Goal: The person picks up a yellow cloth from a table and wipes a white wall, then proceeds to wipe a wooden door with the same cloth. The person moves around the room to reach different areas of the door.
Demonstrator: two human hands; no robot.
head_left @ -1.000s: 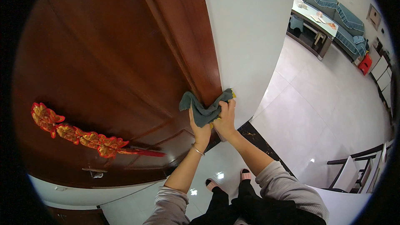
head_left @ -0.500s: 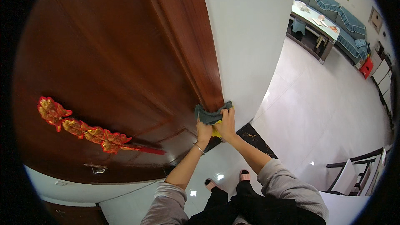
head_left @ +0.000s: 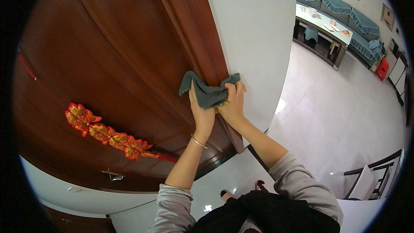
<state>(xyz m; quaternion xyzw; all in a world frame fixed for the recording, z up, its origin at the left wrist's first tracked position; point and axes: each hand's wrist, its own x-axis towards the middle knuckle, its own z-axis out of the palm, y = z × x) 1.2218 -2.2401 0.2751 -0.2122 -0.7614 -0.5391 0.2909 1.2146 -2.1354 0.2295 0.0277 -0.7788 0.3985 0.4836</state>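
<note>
A dark grey-green cloth (head_left: 207, 96) with yellow showing at its edge and underneath is pressed around the brown wooden door frame (head_left: 186, 21) beside a white wall (head_left: 256, 39). My left hand (head_left: 202, 116), with a silver bangle on the wrist, grips the cloth from the left, fingers partly under it. My right hand (head_left: 233, 105) holds its right end with curled fingers, against the frame's edge. Left of both hands a red and gold hanging ornament (head_left: 117, 140) lies on the wooden door (head_left: 95, 47).
Beyond the wall corner are a glass-topped table (head_left: 323, 21), a blue sofa (head_left: 364, 19), a red plastic stool (head_left: 381, 70) and tiled floor (head_left: 327, 108). A dark-framed chair (head_left: 368, 177) is at the lower right. My feet in slippers (head_left: 226, 195) show below.
My hands and the cloth have moved up along the frame since half a second ago, when they were lower and more bunched. The view has shifted slightly, with more ornament cord showing.
</note>
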